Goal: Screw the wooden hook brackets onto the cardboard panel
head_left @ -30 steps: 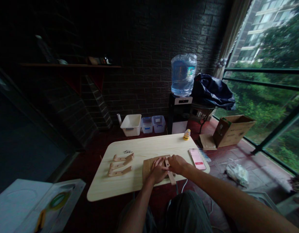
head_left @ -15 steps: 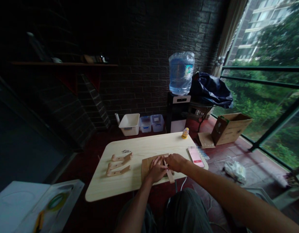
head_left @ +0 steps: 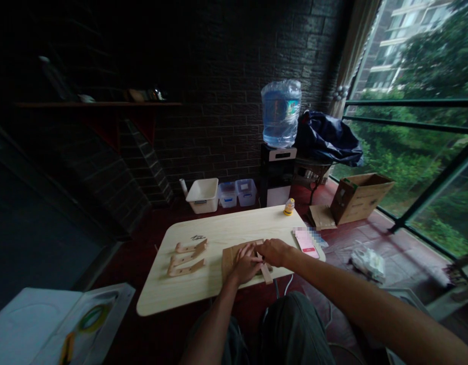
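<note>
My left hand [head_left: 246, 264] rests on a brown cardboard sheet [head_left: 227, 257] near the table's front edge. Its fingers and thumb press against a narrow wooden strip [head_left: 267, 276], whose near end juts toward me. Close by, my right hand [head_left: 274, 252] is closed in a fist over the strip's far part; whatever sits inside the fingers is hidden. Left of the cardboard lie several curved wooden pieces with dark holes [head_left: 187, 267]. Behind these is a small heap of dark slim bits, perhaps screws [head_left: 198, 237].
A phone [head_left: 307, 242] lies at the table's right end, and a yellow-capped small bottle [head_left: 289, 207] stands at the far corner. An open white case [head_left: 104, 324] is at lower left. Beyond the pale table [head_left: 157, 284] are plastic bins [head_left: 203, 196], a water dispenser [head_left: 278, 172] and a cardboard box [head_left: 361, 197].
The view has shifted slightly. Both hands stay at the same spot on the strip, with the right fist turned a little.
</note>
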Demonstrator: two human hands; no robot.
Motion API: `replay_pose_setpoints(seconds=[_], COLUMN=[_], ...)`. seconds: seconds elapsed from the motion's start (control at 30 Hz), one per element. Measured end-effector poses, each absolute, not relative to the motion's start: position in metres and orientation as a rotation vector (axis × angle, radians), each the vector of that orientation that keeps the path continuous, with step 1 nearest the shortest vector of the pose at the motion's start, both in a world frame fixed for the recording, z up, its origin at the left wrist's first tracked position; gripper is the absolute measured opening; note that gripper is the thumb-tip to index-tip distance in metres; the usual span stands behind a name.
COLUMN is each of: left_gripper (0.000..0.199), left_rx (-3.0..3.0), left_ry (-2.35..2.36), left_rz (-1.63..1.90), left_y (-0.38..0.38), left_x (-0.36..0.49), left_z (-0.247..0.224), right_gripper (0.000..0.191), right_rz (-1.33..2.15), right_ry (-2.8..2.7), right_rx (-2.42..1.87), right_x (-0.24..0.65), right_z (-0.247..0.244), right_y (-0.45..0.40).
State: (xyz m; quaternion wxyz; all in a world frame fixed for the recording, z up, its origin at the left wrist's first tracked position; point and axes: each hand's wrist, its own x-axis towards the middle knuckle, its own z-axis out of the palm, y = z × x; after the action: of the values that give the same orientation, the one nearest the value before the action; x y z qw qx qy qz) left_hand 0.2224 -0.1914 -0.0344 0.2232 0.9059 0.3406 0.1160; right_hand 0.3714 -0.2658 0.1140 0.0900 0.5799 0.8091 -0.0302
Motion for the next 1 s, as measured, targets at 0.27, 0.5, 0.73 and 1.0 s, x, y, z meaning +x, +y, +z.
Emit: replay_pose_setpoints(seconds=[0.27, 0.5, 0.73, 1.0], left_gripper=[0.024, 0.024, 0.024, 0.023], left_rx=[2.507, 2.496, 2.469, 2.457], left_ry=[0.939, 0.97, 0.948, 0.948], left_rz=[0.349, 0.333, 0.32, 0.328], left_y=[-0.19, -0.191, -0.189, -0.189], left_x=[0.222, 0.223, 0.221, 0.222], left_z=[-0.041, -0.038, -0.035, -0.038], right_gripper=[0.031, 0.039, 0.036, 0.033], right_rz=[-0.08, -0.09, -0.137, -0.114], right_ry=[2.373, 2.259, 2.344, 2.324], right_rx=[1.851, 1.98, 1.774, 1.846], right_x=[0.367, 0.367, 0.37, 0.367], right_z=[0.1, 0.094, 0.104, 0.105], right_y=[-0.261, -0.265, -0.26, -0.259])
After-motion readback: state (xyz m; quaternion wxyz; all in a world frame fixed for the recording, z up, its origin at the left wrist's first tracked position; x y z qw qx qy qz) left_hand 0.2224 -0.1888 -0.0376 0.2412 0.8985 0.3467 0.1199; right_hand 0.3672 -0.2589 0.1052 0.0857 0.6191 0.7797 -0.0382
